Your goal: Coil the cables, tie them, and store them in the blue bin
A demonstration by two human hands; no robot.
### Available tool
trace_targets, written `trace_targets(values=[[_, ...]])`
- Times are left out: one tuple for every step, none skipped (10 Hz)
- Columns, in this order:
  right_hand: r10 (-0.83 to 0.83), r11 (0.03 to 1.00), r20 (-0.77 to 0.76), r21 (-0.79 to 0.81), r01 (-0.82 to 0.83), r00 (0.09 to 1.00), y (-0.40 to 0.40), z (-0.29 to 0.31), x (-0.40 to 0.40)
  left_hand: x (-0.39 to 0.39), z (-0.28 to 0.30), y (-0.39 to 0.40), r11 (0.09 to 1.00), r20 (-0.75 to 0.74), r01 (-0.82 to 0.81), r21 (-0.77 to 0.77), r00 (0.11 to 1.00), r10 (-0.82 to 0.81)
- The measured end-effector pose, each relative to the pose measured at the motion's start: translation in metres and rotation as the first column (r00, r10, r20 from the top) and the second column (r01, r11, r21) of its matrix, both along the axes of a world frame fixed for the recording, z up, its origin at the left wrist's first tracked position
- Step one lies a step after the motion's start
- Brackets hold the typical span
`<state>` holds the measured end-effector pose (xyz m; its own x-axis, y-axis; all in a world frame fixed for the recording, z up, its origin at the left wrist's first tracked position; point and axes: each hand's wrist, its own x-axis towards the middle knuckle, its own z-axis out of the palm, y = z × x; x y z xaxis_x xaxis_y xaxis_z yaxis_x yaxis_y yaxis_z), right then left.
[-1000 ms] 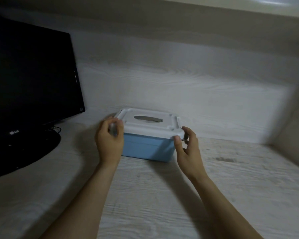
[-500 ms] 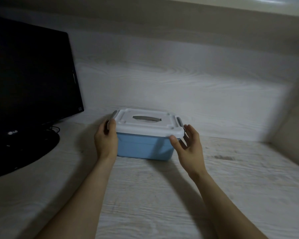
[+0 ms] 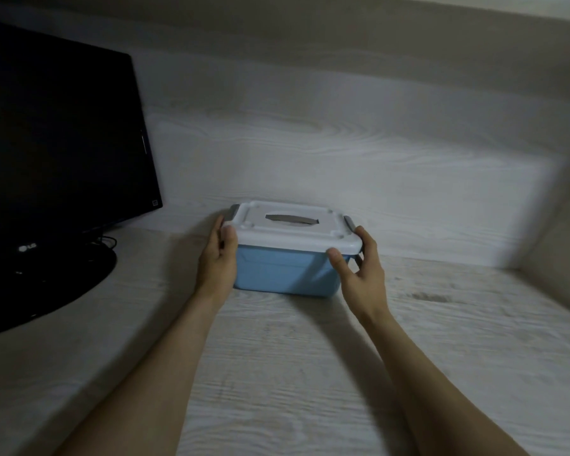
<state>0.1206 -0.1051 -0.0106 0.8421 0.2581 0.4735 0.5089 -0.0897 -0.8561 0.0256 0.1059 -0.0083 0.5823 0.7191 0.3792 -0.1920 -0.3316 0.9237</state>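
The blue bin [image 3: 277, 274] stands on the desk near the back wall, shut by a white lid [image 3: 313, 238] with a grey recessed handle [image 3: 292, 219] and grey side latches. My left hand [image 3: 218, 261] lies flat against the bin's left side, with the thumb at the lid's corner. On the right front corner, my right hand [image 3: 364, 271] has its thumb just under the lid rim and its fingers reaching up beside the right latch [image 3: 349, 222]. No cable shows in this view.
A black monitor [image 3: 56, 143] on a round black stand [image 3: 46, 284] fills the left side, with thin wires behind its base. The pale wood desk [image 3: 277, 373] ends at the back wall and at a side wall on the right.
My left hand has uncurled from the left latch and now lies flat on the bin's side. My right hand has shifted slightly around the right corner. The bin has stayed in place.
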Motion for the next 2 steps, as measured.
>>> trace_targets(values=[[0.022, 0.999, -0.072, -0.046, -0.025, 0.997, 0.0, -0.001, 0.004, 0.002, -0.004, -0.002, 0.997, -0.04, 0.075, 0.014, 0.996, -0.075], [-0.046, 0.998, -0.152, -0.054, 0.038, 0.987, 0.002, -0.01, 0.002, 0.007, -0.014, -0.005, 0.979, 0.008, -0.205, 0.006, 0.979, 0.205]])
